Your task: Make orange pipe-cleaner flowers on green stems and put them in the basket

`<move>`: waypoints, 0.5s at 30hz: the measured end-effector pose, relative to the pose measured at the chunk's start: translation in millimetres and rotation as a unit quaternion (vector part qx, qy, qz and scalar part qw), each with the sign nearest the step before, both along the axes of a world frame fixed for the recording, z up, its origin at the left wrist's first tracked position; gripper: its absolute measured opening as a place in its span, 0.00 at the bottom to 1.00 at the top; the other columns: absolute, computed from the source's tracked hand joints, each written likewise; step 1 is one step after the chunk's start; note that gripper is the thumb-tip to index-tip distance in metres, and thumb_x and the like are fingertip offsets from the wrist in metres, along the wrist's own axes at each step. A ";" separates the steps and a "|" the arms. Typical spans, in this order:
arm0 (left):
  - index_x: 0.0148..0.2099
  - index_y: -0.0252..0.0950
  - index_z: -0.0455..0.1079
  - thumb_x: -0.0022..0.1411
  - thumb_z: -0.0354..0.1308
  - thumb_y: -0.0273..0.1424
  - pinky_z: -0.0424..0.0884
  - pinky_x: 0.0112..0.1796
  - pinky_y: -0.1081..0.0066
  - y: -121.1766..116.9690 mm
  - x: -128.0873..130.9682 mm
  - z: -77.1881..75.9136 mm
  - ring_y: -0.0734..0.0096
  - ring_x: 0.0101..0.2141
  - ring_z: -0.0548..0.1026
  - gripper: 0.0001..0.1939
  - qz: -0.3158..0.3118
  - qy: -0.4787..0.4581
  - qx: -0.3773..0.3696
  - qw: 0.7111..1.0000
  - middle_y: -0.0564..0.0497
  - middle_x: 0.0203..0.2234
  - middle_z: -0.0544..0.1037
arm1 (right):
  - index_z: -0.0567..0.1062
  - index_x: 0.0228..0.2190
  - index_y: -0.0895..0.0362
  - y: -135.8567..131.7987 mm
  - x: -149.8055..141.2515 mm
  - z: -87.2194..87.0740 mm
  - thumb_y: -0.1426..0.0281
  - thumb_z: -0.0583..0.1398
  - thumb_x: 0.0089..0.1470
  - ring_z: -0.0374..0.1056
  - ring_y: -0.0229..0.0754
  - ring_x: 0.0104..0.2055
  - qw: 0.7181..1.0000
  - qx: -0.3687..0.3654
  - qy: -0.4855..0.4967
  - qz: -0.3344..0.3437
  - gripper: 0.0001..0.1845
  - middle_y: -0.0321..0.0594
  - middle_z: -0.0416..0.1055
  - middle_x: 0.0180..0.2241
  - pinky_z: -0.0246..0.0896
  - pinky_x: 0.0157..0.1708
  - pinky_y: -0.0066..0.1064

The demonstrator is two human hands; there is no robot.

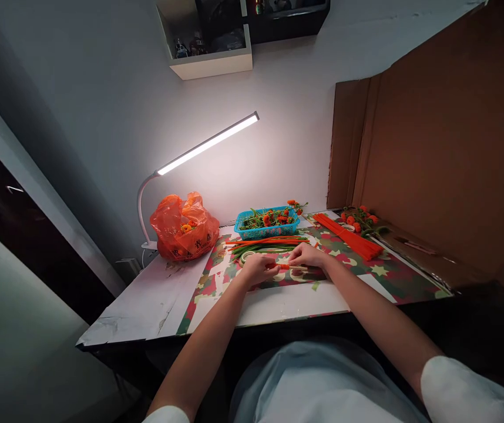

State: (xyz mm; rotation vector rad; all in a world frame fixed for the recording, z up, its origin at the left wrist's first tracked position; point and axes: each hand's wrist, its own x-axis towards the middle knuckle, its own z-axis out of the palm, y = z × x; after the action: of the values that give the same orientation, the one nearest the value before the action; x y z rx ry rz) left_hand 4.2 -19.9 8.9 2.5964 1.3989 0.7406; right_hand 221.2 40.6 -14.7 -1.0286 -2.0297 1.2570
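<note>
Between my two hands is an orange pipe cleaner (284, 266) that looks wound in a short coil around a thin pale stick (298, 268). The fingers of my left hand (258, 269) are closed at the coil's left end. My right hand (307, 257) pinches at its right side, with the stick running out beneath the palm. Just behind the hands lie loose green pipe cleaners (238, 251) and orange ones (274, 240). A roll of pale tape (247, 256) rests beside my left hand, partly covered by it.
Behind stands a blue basket (267, 234) of orange flowers with green stems. An orange plastic bag (185, 235) and a lit lamp (208, 144) are at left. At right lie an orange pipe cleaner bundle (349, 237), more flowers (358, 220) and a cardboard wall (432, 147).
</note>
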 end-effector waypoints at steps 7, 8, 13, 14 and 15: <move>0.19 0.35 0.64 0.55 0.49 0.40 0.43 0.24 0.70 -0.2 1.6 5.0 0.77 0.19 0.50 0.18 0.050 0.025 -0.013 0.998 0.55 0.14 0.59 | 0.78 0.21 0.60 -2.1 -7.2 -3.5 0.58 0.67 0.37 0.63 0.35 0.20 0.989 0.115 0.025 -0.084 0.16 0.39 0.73 0.20 0.53 0.19 0.26; 0.19 0.35 0.64 0.55 0.49 0.40 0.43 0.24 0.70 0.7 1.0 4.7 0.77 0.19 0.50 0.18 0.053 0.022 -0.014 0.998 0.55 0.13 0.58 | 0.78 0.21 0.60 -3.1 -8.3 -3.2 0.58 0.67 0.37 0.64 0.36 0.22 0.987 0.130 0.030 -0.089 0.16 0.40 0.73 0.21 0.55 0.20 0.26; 0.17 0.35 0.62 0.54 0.51 0.39 0.42 0.24 0.70 3.2 -1.2 2.9 0.77 0.19 0.48 0.18 0.057 0.003 -0.023 0.998 0.56 0.12 0.56 | 0.78 0.20 0.59 -13.3 -11.7 4.5 0.59 0.66 0.40 0.67 0.38 0.24 0.977 0.178 0.015 -0.115 0.14 0.40 0.75 0.22 0.56 0.23 0.27; 0.17 0.35 0.62 0.54 0.51 0.39 0.42 0.24 0.70 3.1 -1.2 2.7 0.77 0.18 0.49 0.18 0.055 0.000 -0.024 0.998 0.56 0.12 0.56 | 0.78 0.20 0.59 -15.7 -12.0 6.6 0.60 0.66 0.40 0.67 0.38 0.24 0.974 0.190 0.005 -0.120 0.14 0.40 0.75 0.22 0.56 0.24 0.28; 0.17 0.35 0.62 0.55 0.51 0.39 0.42 0.24 0.70 3.0 -0.9 2.4 0.77 0.18 0.49 0.18 0.053 -0.002 -0.025 0.998 0.56 0.13 0.57 | 0.78 0.20 0.58 -18.0 -12.2 8.5 0.61 0.65 0.41 0.67 0.38 0.25 0.970 0.210 -0.007 -0.125 0.12 0.40 0.75 0.22 0.56 0.26 0.29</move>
State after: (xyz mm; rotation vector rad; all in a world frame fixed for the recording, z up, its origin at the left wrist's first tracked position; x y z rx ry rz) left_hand 3.3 -17.0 11.2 2.4991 1.5443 0.7128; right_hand 208.9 22.6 -6.2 -1.0441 -1.9838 0.6545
